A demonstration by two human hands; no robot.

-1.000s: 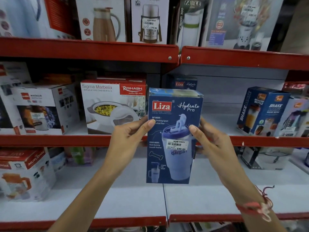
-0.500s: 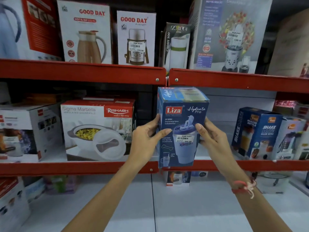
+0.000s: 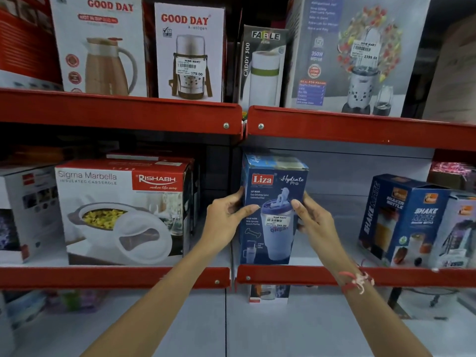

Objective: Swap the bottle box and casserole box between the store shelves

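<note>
The blue Liza bottle box (image 3: 270, 243) stands upright at the left end of the right middle shelf (image 3: 334, 275), its base at or just behind the red shelf lip. My left hand (image 3: 226, 217) grips its left side and my right hand (image 3: 311, 220) grips its right side, thumbs on the front face. The white and red Rishabh casserole box (image 3: 123, 212) sits on the left middle shelf (image 3: 103, 278), a hand's width left of my left hand.
Shake bottle boxes (image 3: 407, 222) stand at the right of the same shelf. Flask and blender boxes (image 3: 190, 52) fill the upper shelf. A white appliance box (image 3: 28, 212) sits left of the casserole box. A small box (image 3: 268, 293) sits on the lower shelf.
Both hands have carried the bottle box up from in front of the lower shelf and further in, onto the right middle shelf. The view has tilted upward.
</note>
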